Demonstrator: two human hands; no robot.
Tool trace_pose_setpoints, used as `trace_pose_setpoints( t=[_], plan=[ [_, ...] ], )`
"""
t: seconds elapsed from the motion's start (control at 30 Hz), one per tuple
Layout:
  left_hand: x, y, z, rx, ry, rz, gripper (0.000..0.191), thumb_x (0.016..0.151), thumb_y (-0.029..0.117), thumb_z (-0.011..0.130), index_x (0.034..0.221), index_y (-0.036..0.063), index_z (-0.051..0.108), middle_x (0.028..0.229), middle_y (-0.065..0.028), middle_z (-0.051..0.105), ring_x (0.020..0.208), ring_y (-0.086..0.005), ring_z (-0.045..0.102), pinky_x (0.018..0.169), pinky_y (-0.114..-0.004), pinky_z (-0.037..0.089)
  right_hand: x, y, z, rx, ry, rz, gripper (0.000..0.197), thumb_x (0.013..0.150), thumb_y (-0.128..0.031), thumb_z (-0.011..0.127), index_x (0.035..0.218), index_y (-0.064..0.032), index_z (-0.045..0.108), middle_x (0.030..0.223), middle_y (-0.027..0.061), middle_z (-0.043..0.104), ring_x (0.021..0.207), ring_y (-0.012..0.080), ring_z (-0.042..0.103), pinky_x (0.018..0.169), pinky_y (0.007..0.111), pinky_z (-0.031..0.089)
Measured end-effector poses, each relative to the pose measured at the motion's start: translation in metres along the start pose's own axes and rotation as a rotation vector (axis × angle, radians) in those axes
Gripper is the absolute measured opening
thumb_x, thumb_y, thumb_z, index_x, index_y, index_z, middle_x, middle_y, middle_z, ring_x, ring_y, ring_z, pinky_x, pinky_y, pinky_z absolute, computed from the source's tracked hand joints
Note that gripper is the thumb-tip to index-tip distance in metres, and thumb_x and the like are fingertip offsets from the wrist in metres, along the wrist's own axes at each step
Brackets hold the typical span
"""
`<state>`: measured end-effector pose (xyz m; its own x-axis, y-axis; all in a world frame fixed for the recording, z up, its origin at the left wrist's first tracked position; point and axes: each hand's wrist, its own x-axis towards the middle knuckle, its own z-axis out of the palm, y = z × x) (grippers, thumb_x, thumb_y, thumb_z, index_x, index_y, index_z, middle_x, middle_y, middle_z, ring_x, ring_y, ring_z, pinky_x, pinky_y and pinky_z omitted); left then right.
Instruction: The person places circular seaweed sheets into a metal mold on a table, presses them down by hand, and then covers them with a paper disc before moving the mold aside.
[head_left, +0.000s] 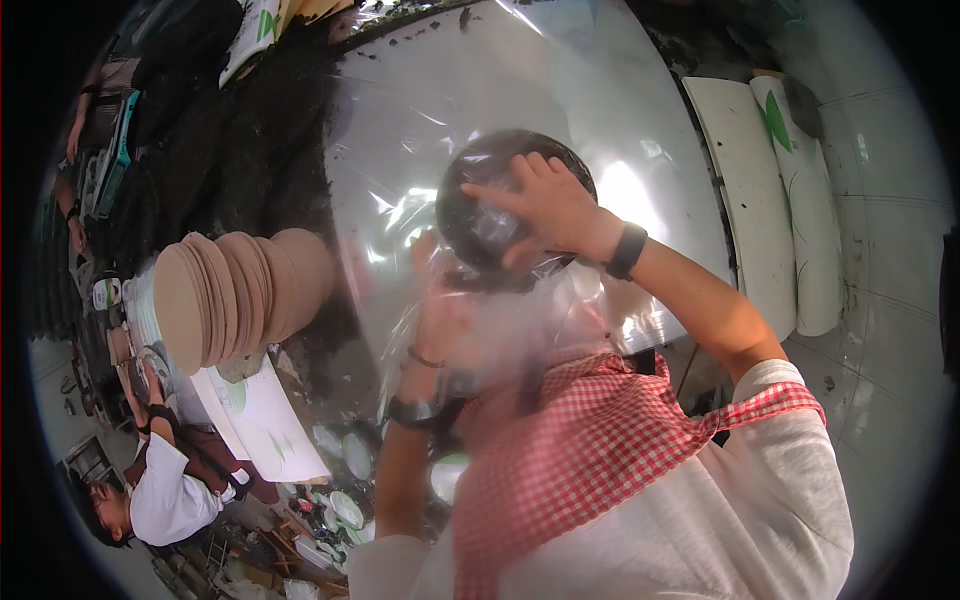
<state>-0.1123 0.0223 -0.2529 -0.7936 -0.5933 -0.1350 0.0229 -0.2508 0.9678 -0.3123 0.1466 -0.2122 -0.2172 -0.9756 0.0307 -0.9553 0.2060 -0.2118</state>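
A round black object (480, 210), like a shallow dish or disc, lies on the pale work surface (405, 97) under clear plastic film (487, 330). Across its right side, my right hand (551, 202) is spread with fingers apart, touching it or the film over it. Lower left, my left hand (442, 315) is beside the black object, its fingers pointing away from me. Film and glare blur that hand, so its grip is unclear. The film runs from the round object back towards my red checked apron (600, 420).
Several round tan discs (240, 300) stand stacked on edge at left, by a blackened surface (247, 150). White sheets (262, 420) lie below them. At right are a pale panel (742, 195) and a white roll (802, 210). A co-worker (172, 480) is at lower left.
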Motion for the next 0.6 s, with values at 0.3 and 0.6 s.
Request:
trace_pose_setpoints(
  t=[0.3, 0.6],
  plan=[
    [0.085, 0.053, 0.030, 0.577, -0.255, 0.522, 0.029, 0.067, 0.006, 0.080, 0.086, 0.0060, 0.058, 0.124, -0.0141, 0.057, 0.102, -0.0263, 0.059, 0.082, -0.038, 0.050, 0.001, 0.012, 0.014, 0.004, 0.052, -0.037, 0.088, 0.061, -0.063, 0.080, 0.137, -0.0229, 0.057, 0.107, 0.0137, 0.050, 0.098, 0.0288, 0.047, 0.078, 0.038, 0.040],
    [0.076, 0.036, 0.060, 1.223, -0.287, 0.635, 0.013, 0.069, 0.006, 0.070, 0.079, 0.0077, 0.063, 0.086, -0.0046, 0.057, 0.093, -0.0259, 0.057, 0.098, -0.044, 0.036, -0.028, 0.018, -0.013, 0.341, 0.217, -0.057, 0.036, 0.072, -0.029, 0.075, 0.096, -0.0030, 0.067, 0.126, 0.0217, 0.051, 0.110, 0.0377, 0.050, 0.089, 0.042, 0.044]
  ],
)
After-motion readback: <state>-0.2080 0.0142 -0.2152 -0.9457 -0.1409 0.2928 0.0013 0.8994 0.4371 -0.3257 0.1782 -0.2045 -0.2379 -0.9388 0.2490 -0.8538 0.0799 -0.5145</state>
